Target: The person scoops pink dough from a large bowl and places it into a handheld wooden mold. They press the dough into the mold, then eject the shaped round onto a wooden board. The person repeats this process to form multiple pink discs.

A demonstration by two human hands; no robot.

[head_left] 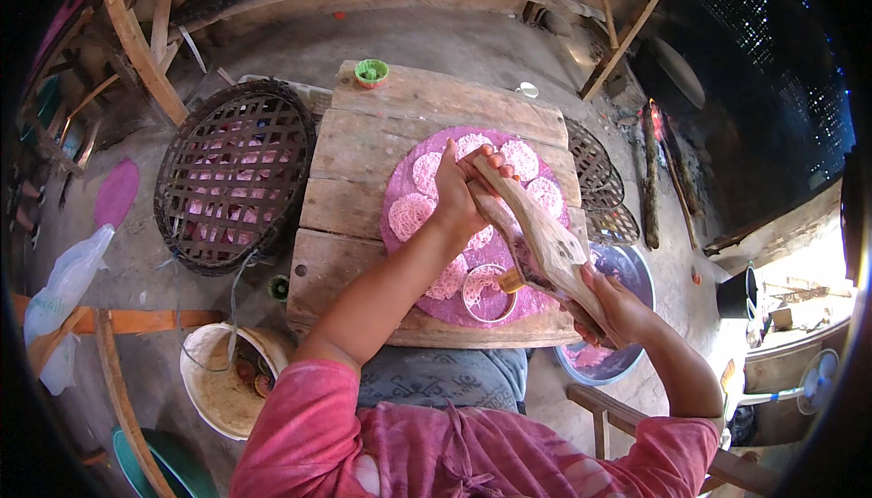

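Observation:
My left hand (pixel 461 191) is closed round the far end of a wooden press (pixel 545 234) made of two long, worn pieces of wood. Around its near end my right hand (pixel 619 305) is wrapped. The press slants over a round purple mat (pixel 534 305) on a plank table (pixel 343 218). Several flat rounds of pink noodle strands (pixel 411 214) lie about the mat, some partly hidden by my hands and the press. Close to the mat's near edge sits a metal ring (pixel 465 298) with a tan tab, loose pink strands inside it.
A dark woven basket (pixel 168 180) covers pink pieces left of the table. A white bucket (pixel 202 339) stands nearer me; a blue basin (pixel 647 284) with pink stuff is at right. A small green bowl (pixel 371 71) sits at the far corner. Burning wood (pixel 652 175) lies far right.

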